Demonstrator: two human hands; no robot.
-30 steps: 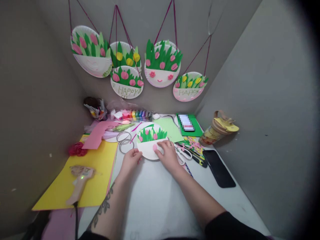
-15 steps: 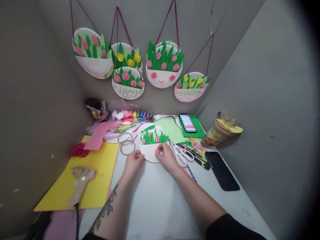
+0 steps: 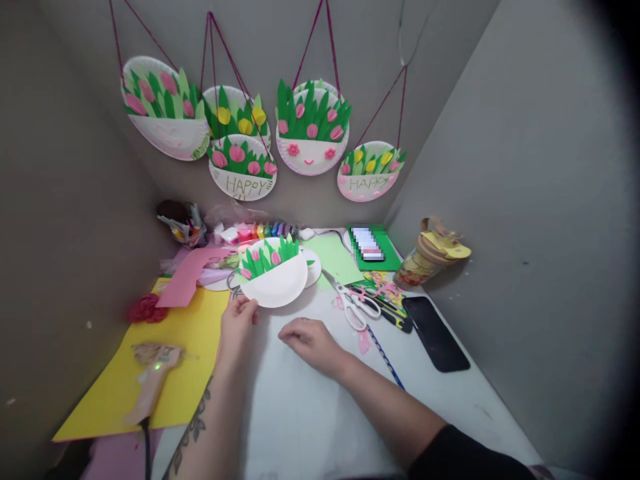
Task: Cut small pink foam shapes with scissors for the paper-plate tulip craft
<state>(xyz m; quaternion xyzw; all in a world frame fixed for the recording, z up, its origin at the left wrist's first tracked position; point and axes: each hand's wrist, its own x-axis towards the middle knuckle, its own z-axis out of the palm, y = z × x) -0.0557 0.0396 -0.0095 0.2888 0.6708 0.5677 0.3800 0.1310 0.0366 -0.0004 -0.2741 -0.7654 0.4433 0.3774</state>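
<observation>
My left hand (image 3: 241, 319) pinches the lower left rim of a white paper plate craft (image 3: 277, 283), which is lifted and tilted above the table. Green paper leaves and pink paper tulips (image 3: 275, 258) stand up from its half-plate pocket. Below and to the right of the plate, apart from it, is my right hand (image 3: 311, 343). Its fingers are curled together, and whatever may be between them is hidden. White-handled scissors (image 3: 356, 308) lie to the right, near a pink paper scrap (image 3: 364, 342) and a blue patterned strip (image 3: 385, 360).
A glue gun (image 3: 155, 383) with a green light lies on yellow paper (image 3: 110, 387) at left. On the right are a black phone (image 3: 436, 333), a cup (image 3: 423, 260) and paper scraps (image 3: 383, 288). Finished plate crafts (image 3: 313, 130) hang on the back wall.
My left hand has raised and tilted the plate, moving it left. My right hand has drawn away from the plate, downward; the pink piece it held no longer shows. The view has shifted slightly.
</observation>
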